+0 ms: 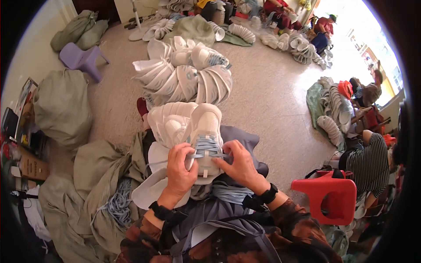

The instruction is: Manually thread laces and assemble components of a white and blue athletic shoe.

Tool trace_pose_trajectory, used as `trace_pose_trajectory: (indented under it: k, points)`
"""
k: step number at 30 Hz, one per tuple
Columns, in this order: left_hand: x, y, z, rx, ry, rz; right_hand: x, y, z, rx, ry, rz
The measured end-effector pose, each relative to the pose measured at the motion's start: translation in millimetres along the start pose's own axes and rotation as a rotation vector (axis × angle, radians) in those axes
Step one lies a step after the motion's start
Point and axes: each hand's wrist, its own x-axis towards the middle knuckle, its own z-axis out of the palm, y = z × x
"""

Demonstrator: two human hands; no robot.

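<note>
At lower centre, a light-blue lace (206,148) is pinched by the left hand (180,168) and right hand (239,165), equally near, across a white shoe (202,131) whose long axis runs up-frame, away from them.

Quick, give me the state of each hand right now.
Left hand: closed, pinching the light blue lace on the white shoe.
Right hand: closed, pinching the same lace.
</note>
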Motion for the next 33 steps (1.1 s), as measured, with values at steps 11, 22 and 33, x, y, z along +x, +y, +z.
trace_pose_trajectory:
  k: [11, 22, 33]
  points:
    - [-3, 0, -38, -0.165, -0.060, -0.275, -5, 23, -53, 0.700, -0.450, 0.499]
    - [-8, 77, -13, -0.216, -0.541, -0.415, -43, 112, -155, 1.967, 0.248, 0.175]
    - [-18, 67, 25, 0.107, -0.439, -0.273, -82, 195, -307, 1.609, 0.610, 0.203]
